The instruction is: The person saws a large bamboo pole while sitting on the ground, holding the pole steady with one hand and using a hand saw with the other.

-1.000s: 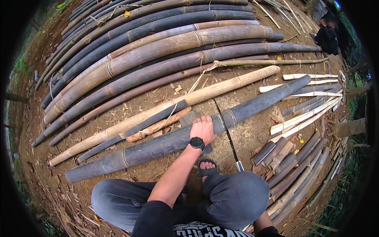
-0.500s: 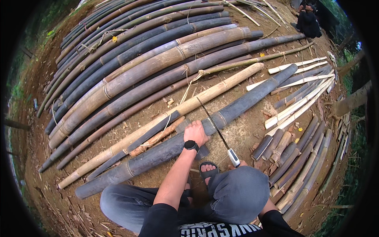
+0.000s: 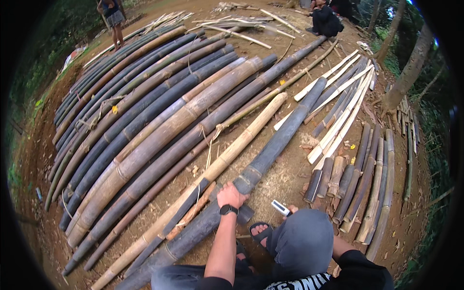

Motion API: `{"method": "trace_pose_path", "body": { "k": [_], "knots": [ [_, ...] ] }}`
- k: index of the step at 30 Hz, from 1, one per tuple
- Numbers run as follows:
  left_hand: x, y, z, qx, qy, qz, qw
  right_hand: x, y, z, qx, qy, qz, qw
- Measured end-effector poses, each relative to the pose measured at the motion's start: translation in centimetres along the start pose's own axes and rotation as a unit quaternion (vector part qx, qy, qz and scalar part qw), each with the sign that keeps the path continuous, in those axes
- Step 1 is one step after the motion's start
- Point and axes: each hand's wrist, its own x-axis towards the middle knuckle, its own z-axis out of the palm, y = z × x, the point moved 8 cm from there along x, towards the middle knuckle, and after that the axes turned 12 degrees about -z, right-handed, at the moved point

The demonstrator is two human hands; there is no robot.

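A thick dark bamboo pole (image 3: 270,150) runs slantwise from the lower left toward the upper right before me. My left hand (image 3: 232,195), with a watch at its wrist, is closed over the top of this pole, its fingers curled round the far side. Just right of the pole, beside my raised knee, my right hand (image 3: 293,209) is mostly hidden. It grips a hand saw (image 3: 280,207), whose white and black handle shows; the blade is too blurred to make out. Under the pole, by my left hand, lies a dark block (image 3: 245,214).
Many long bamboo poles (image 3: 145,150) lie side by side at left. A pale pole (image 3: 241,140) lies beyond the dark one. Split strips (image 3: 338,130) and short cut pieces (image 3: 372,179) lie at right. One person (image 3: 325,20) sits at the back; another (image 3: 113,21) stands far left.
My view has tilted up and turned, so more of the background shows, with a standing person. The saw blade, clear across the pole before, no longer shows distinctly. My left hand stays on the pole.
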Motion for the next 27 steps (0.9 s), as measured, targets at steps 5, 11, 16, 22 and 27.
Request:
{"method": "trace_pose_path", "body": {
  "k": [5,11,16,22,27],
  "knots": [
    [0.5,-0.5,-0.1,0.017,-0.006,-0.028,0.999,0.7,-1.3,1.3,-0.022,0.008,-0.114,0.993],
    [0.4,-1.6,-0.5,0.037,-0.009,-0.043,0.998,1.6,-2.9,0.7,-0.014,-0.038,-0.211,0.977],
    [-0.3,-0.2,-0.2,0.046,-0.003,-0.030,0.998,0.9,-1.4,-0.6,-0.053,-0.046,-0.209,0.975],
    [-0.3,-1.3,-0.4,0.066,-0.019,-0.043,0.997,1.4,-2.2,-1.2,-0.018,-0.014,-0.248,0.968],
    [0.9,-1.2,1.1,0.112,-0.056,-0.010,0.992,1.4,-1.0,-0.7,-0.053,0.027,-0.214,0.975]
  ]
}}
